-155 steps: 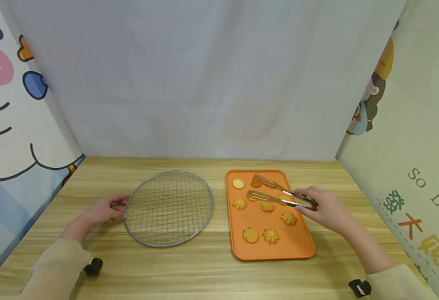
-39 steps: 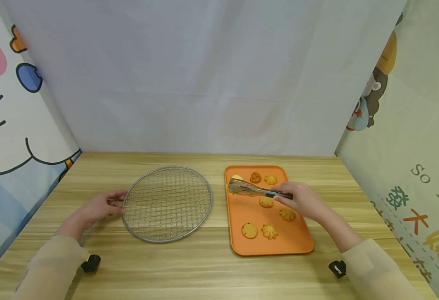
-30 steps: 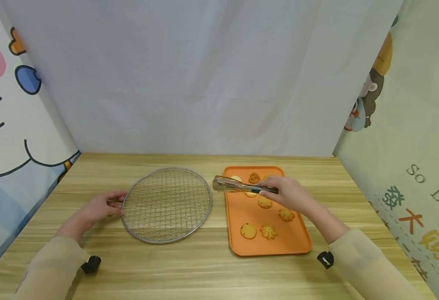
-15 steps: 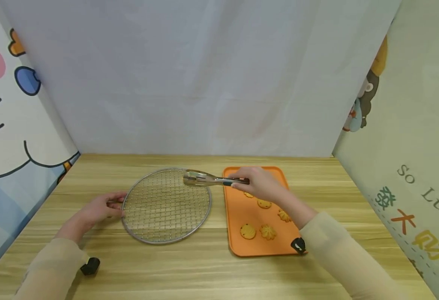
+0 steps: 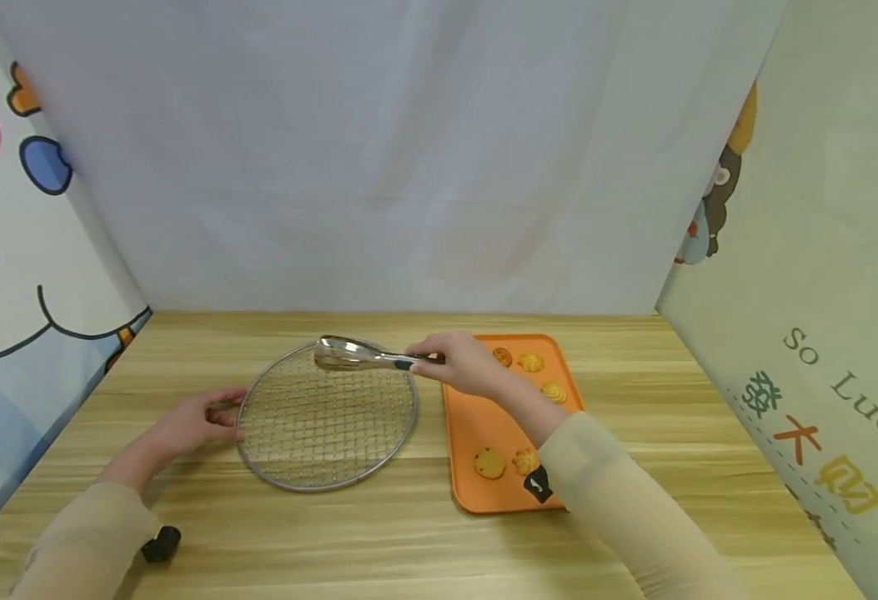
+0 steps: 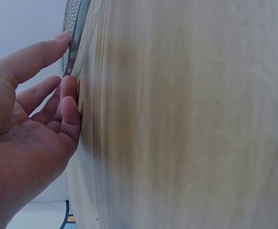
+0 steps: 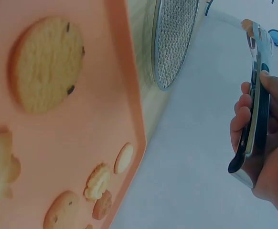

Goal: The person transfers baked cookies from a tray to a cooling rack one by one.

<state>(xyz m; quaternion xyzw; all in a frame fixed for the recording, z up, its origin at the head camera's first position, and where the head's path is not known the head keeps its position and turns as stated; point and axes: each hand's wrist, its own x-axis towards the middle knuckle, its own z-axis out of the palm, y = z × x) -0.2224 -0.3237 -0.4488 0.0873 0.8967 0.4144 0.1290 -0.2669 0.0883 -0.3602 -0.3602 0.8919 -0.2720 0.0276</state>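
My right hand (image 5: 457,362) grips a pair of metal tongs (image 5: 356,354), squeezed together and raised over the back of a round wire cooling rack (image 5: 326,433). In the right wrist view, an orange-brown piece of a cookie (image 7: 247,26) shows between the tong tips; the rest of it is hidden. My left hand (image 5: 194,425) holds the rack's left rim, thumb and fingertips against the metal edge in the left wrist view. Right of the rack lies an orange tray (image 5: 476,492) with several cookies, among them a round one (image 5: 489,462); the right arm covers part of it.
Rack and tray lie on a wood-grain table (image 5: 378,542), a narrow strip of it showing between them. A pale curtain (image 5: 408,167) hangs behind, and printed cloths stand at both sides. Dark devices sit at both wrists.
The tongs spread above the tray, then came together and moved left over the rack. A flower-shaped cookie has gone from the tray's left side. My left hand stays at the rim.
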